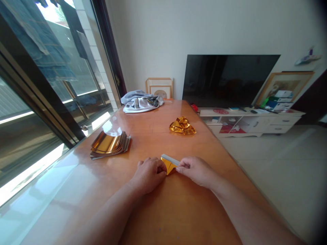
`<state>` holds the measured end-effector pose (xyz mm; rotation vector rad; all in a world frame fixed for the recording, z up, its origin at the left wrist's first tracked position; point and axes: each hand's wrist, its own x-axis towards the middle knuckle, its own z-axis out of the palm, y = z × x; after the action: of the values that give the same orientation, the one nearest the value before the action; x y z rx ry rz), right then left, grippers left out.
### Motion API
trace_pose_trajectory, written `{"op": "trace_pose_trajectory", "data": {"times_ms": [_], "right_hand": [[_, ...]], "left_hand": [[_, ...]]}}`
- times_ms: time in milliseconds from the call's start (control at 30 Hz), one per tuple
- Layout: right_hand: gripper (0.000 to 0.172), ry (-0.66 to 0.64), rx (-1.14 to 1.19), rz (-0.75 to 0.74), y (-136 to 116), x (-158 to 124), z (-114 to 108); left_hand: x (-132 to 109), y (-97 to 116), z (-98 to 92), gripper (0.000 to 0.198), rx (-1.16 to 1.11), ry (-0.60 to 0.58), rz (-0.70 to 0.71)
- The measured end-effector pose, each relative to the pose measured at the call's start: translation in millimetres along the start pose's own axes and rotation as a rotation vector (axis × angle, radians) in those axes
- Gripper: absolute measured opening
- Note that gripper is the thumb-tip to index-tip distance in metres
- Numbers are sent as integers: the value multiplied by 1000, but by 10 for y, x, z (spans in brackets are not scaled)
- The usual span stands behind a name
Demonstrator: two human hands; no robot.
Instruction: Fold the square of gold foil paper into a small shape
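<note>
A small piece of gold foil paper (167,165), folded to a point with a silver band along its upper edge, sits on the wooden table (153,136) between my hands. My left hand (149,174) presses its left side, and my right hand (195,171) pinches its right side. A stack of metallic gold sheets (108,144) lies to the left, with its top sheets curling upward. A crumpled ball of gold foil (182,126) rests farther ahead, out of reach of both fingertips.
A crumpled grey-white cloth (141,102) lies at the table's far end. A glass sliding door (43,85) runs along the left. To the right stand a white TV cabinet (250,117) and a leaning black television (226,80). Framed pictures (159,87) lean against the far wall.
</note>
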<state>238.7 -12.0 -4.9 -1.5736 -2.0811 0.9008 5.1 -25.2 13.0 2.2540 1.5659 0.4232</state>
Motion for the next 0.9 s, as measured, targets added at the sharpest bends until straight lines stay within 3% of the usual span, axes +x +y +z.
{"op": "trace_pose_trajectory", "data": {"times_ms": [433,700,900], "right_hand": [[24,187,-212,85,-234,-42,90],[21,215,-259,96,-281,-77,114],[22,140,-191,80,-202,-68,66]], "left_hand": [[-11,26,-35,12,-5,-17,12],[-37,62,-72,13,67,17,80],[-34,90,-111,15,97,26,144]]}}
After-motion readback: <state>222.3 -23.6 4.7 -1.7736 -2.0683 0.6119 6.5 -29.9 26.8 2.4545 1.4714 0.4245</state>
